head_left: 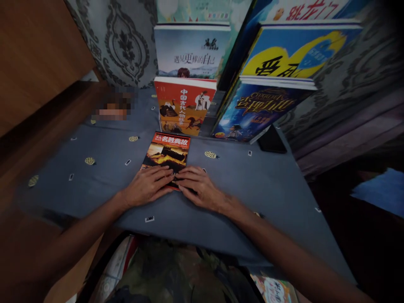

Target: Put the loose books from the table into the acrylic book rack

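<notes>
A thin book with a red title band and a picture of a wall at dusk (168, 152) lies flat on a table under a grey-blue cloth (252, 176). My left hand (147, 185) rests flat on the book's near left corner, fingers stretched out. My right hand (197, 187) lies flat on the near right corner, fingers spread, its fingertips meeting those of the left hand. Neither hand grips anything.
Behind the book, two columns of books stand tilted against the patterned wall: a red-orange one (184, 105) and a pale one (192, 50) on the left, a dark blue one (259, 111) and a blue-yellow one (293, 52) on the right. A black phone (271, 141) lies beside them.
</notes>
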A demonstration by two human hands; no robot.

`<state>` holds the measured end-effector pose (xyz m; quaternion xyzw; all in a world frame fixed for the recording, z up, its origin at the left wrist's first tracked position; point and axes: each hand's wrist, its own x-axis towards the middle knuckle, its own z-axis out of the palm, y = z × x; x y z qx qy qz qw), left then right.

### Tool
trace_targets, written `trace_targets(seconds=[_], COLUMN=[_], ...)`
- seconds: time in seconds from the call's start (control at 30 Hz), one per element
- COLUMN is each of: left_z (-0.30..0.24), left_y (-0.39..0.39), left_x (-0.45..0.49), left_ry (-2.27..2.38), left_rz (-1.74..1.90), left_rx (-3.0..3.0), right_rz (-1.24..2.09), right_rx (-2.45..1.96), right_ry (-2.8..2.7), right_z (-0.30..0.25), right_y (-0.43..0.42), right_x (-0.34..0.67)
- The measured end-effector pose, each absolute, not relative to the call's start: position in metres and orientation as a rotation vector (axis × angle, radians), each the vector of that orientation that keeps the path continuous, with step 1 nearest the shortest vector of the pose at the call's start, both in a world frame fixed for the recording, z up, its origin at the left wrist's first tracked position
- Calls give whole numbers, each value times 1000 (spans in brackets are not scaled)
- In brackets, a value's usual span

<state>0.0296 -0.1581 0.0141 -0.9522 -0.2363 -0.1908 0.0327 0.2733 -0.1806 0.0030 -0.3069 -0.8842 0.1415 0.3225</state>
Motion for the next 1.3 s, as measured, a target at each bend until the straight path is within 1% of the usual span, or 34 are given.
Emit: trace_targets(seconds=[0.1, 0.23, 0.47, 0.63, 0.77, 0.9, 1.07, 1.3], left_z=[15, 17, 20, 16, 14, 10, 2, -1], left_y=[-158, -157, -161, -165, -157, -133, -99, -70], left_x=[26, 25, 9, -16, -18, -9, 9, 27], left_ry=[-745, -765, -742, -910, -1124, -1324, -1398, -1466], left_rz=[-607, -649, -628, -747, -811, -781, -752, -659], left_rx=[-2961, -2994, -3027, -2987, -2943, -2876, -2808, -2708], right_rz=[299, 165, 107, 144, 285, 360, 295, 209], right_rx=[-758, -805, -827, -809, -816, -997, -1256, -1531], right_ry=[-2405, -2466, -2472, -2429, -2371, -2382, -2435, -2342], right_z=[5, 5, 5, 7, 9, 10, 12, 11], right_y=[-190, -199, -203, -203, -202, -195, -166, -110], right_x=[272, 272, 274, 273, 272, 269, 261, 256])
